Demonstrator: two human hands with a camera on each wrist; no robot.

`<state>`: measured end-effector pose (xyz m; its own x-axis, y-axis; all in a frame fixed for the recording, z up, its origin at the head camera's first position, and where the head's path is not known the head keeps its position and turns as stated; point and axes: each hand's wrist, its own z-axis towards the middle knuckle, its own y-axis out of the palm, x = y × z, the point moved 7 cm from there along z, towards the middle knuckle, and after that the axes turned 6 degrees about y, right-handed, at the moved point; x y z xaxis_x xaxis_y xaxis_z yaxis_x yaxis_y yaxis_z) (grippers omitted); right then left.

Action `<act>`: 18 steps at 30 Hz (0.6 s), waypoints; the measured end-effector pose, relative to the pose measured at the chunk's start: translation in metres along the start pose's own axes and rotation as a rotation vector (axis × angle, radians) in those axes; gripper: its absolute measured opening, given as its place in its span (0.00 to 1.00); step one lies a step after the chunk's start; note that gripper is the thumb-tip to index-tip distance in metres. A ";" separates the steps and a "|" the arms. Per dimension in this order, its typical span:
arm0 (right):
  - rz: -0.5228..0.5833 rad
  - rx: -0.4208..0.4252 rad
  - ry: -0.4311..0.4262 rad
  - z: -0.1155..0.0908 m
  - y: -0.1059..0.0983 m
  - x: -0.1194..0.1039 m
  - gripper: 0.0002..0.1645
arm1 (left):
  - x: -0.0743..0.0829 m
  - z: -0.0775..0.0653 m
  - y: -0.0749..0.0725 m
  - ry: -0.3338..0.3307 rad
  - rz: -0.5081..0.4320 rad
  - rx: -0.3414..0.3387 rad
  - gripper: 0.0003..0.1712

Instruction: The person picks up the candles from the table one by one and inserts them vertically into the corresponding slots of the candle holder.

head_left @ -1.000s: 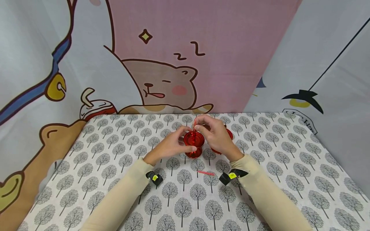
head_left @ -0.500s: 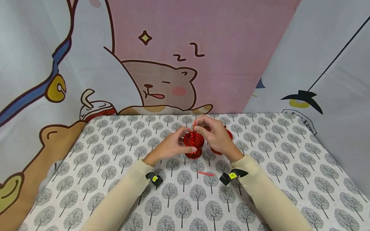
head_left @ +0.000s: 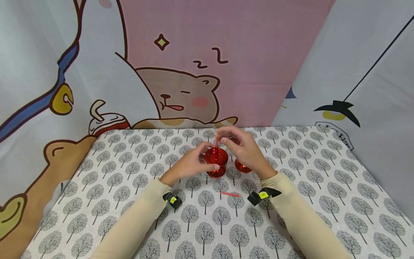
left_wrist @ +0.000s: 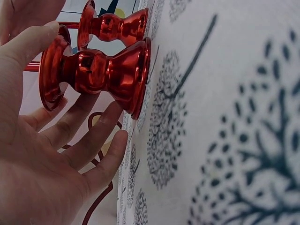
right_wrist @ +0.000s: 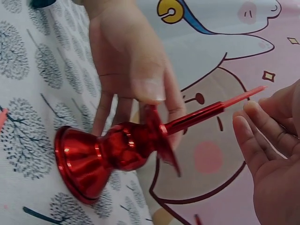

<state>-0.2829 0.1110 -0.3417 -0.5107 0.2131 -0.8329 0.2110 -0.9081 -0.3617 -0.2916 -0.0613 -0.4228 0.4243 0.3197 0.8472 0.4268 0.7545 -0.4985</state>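
Large Z [head_left: 218, 55], smaller Z [head_left: 199, 64], on pink backdrop [head_left: 258, 54]

I have the candle holder [head_left: 217, 163] standing on the desk [head_left: 129, 219], a candle [head_left: 217, 141] upright in it. The left hand [head_left: 193, 160] is at its left, the right hand [head_left: 245, 150] above and rightward. Right of it stands a second holder [head_left: 243, 167]; before it, slightly right, lies a stick [head_left: 230, 194]; behind hangs a curtain [head_left: 258, 79].

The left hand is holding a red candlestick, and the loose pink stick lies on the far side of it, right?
Not quite: in the head view the loose pink stick lies on the near side of the red candlestick. The left hand does hold that candlestick.
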 end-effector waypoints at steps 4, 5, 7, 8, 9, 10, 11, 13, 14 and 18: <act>0.011 0.029 0.004 0.001 -0.008 -0.007 0.17 | 0.000 0.000 0.000 -0.003 0.011 0.001 0.42; 0.013 0.035 0.004 0.001 -0.010 -0.009 0.17 | 0.000 0.000 -0.001 -0.004 0.014 0.001 0.42; 0.030 0.043 -0.001 0.001 -0.014 -0.013 0.17 | 0.000 0.000 -0.001 -0.006 0.016 0.001 0.42; 0.040 0.048 -0.003 0.001 -0.017 -0.015 0.17 | 0.000 -0.001 -0.001 -0.008 0.017 0.001 0.42; 0.048 0.052 -0.004 0.001 -0.019 -0.017 0.17 | 0.000 -0.001 -0.001 -0.010 0.017 0.001 0.42; 0.053 0.057 -0.006 0.001 -0.022 -0.018 0.17 | 0.000 -0.001 -0.001 -0.011 0.017 0.000 0.42; 0.059 0.064 -0.008 0.000 -0.024 -0.020 0.17 | 0.000 -0.001 -0.001 -0.013 0.015 0.001 0.42; 0.066 0.077 -0.012 0.000 -0.030 -0.023 0.17 | 0.000 -0.001 -0.001 -0.015 0.014 0.003 0.42; 0.071 0.084 -0.015 -0.001 -0.032 -0.024 0.17 | 0.000 -0.001 -0.001 -0.016 0.014 0.003 0.42; 0.085 0.112 -0.012 -0.001 -0.043 -0.027 0.18 | 0.000 -0.001 -0.001 -0.016 0.014 0.005 0.42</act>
<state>-0.2773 0.1452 -0.3044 -0.5052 0.1295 -0.8532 0.1603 -0.9574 -0.2402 -0.2914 -0.0627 -0.4222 0.4169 0.3392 0.8433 0.4169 0.7530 -0.5090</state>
